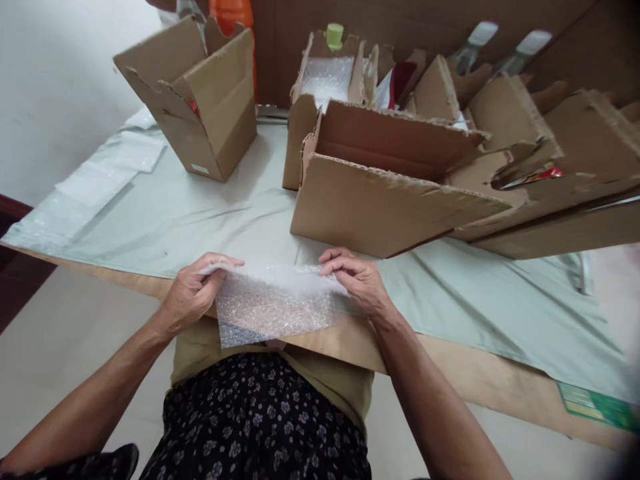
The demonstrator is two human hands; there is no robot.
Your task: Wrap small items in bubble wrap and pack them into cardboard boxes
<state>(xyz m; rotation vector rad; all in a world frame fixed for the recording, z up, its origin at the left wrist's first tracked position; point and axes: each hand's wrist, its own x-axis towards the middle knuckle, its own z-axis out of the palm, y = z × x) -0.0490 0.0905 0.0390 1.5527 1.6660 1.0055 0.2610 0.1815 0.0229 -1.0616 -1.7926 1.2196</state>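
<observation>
A clear sheet of bubble wrap (277,310) stretches between my two hands at the near edge of the table, its lower part hanging over the wooden edge. My left hand (196,287) pinches its upper left corner between thumb and fingers. At the upper right corner, my right hand (357,277) is closed on the sheet in the same way. The top edge looks white and thicker, perhaps folded over. Just beyond my right hand stands an open cardboard box (380,203) with rough-cut edges.
More flat pieces of bubble wrap (97,180) lie at the table's left end. A cut cardboard box (220,107) stands at the back left, before an orange bottle (233,13). Several cardboard holders (515,113) fill the right back. A pale green cloth (240,213) covers the table.
</observation>
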